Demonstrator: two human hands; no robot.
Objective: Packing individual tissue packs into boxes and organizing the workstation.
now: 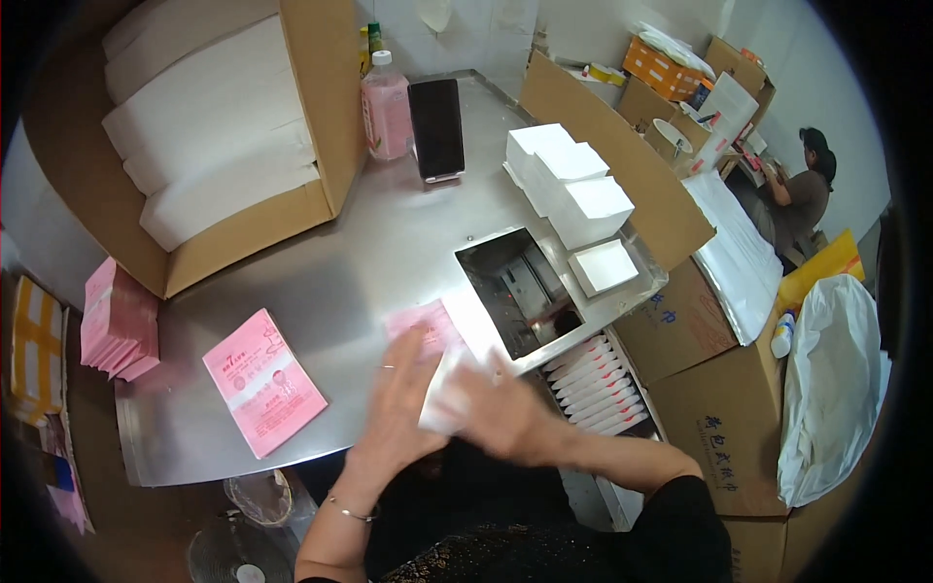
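Near the front edge of the metal table, my left hand has its fingers and thumb on a small pink printed plastic wrapper. A white folded tissue pad is between my two hands, up against the wrapper's near end. My right hand is over the pad's right side, its fingers smeared by motion, so its grip does not show. Left of my hands lies a flat stack of pink wrappers with a pale band across it. Right of them, a rectangular opening is cut into the tabletop.
White tissue blocks stand beyond the opening. Below it, a box holds several filled packs. A carton of white tissue sits far left, above pink bundles. A phone stands by a pink bottle. Someone sits far right.
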